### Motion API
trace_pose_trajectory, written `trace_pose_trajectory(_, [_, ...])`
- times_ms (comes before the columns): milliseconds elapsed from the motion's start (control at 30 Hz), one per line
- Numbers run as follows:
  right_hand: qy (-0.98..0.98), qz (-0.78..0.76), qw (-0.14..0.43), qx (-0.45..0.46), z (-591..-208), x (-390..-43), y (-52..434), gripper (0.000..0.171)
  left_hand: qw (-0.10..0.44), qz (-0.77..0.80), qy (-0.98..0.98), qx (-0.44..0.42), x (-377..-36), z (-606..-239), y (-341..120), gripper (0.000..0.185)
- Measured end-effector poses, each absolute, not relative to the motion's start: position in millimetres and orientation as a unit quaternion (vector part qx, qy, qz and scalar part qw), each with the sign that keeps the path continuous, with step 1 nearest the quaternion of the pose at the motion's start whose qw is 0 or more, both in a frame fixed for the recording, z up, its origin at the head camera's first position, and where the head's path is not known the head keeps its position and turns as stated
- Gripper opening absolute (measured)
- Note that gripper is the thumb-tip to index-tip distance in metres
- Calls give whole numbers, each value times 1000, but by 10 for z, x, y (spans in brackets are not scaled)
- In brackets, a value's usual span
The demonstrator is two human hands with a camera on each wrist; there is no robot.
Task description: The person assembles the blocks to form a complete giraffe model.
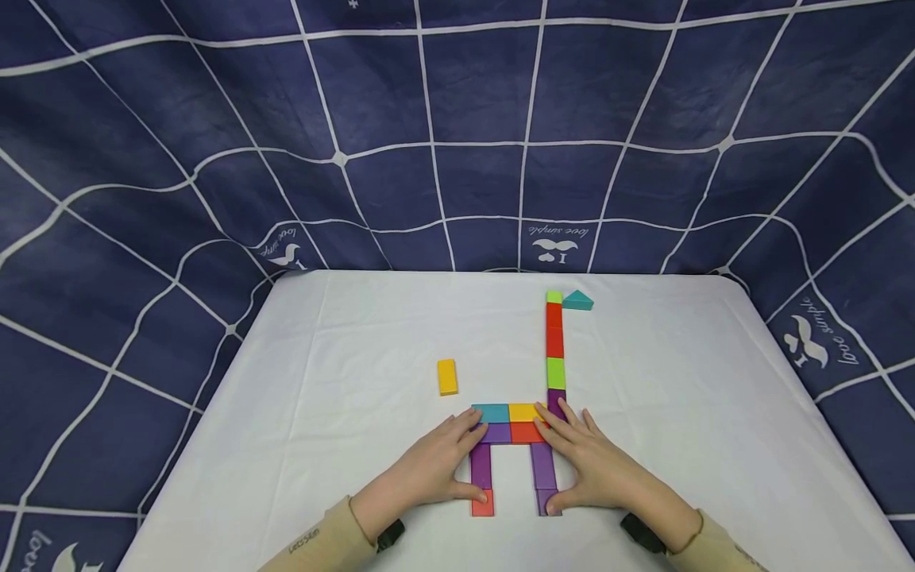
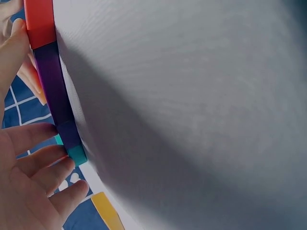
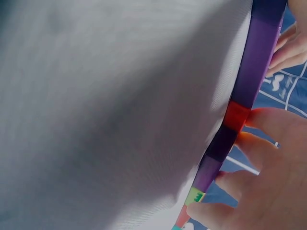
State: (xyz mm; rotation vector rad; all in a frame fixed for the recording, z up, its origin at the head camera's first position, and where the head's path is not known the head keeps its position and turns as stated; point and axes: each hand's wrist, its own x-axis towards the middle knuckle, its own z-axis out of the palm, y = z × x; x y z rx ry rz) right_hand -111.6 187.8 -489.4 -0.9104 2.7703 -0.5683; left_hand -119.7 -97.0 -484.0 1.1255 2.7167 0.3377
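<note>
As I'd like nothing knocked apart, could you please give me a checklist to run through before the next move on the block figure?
1. Left hand flat against left leg: ok.
2. Right hand flat against right leg: ok.
3. Body blocks closed up: ok.
4. Neck column straight: ok.
5. Teal triangle touching the column top: cannot tell.
6. Loose yellow block joined on: not ok, it lies apart.

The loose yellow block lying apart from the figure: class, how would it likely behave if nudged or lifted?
The yellow block lies flat on its broad face, so it would probably slide, not roll or tip. Its crisp edges suggest it is stiff. It looks small and likely light, though the white cloth may drag a little.
</note>
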Motion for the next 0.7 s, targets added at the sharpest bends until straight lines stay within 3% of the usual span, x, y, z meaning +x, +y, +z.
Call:
trace_pose_trajectory(467, [929,-188,67,-310,-4891,-1128,1898,115,72,151,915,368,-1229,-4769,-983,88])
trace_pose_trajectory(700, [930,-193,74,-305,-4882,-1110,1881,115,-14,204,940,272,-1408,-4668,-1089,66])
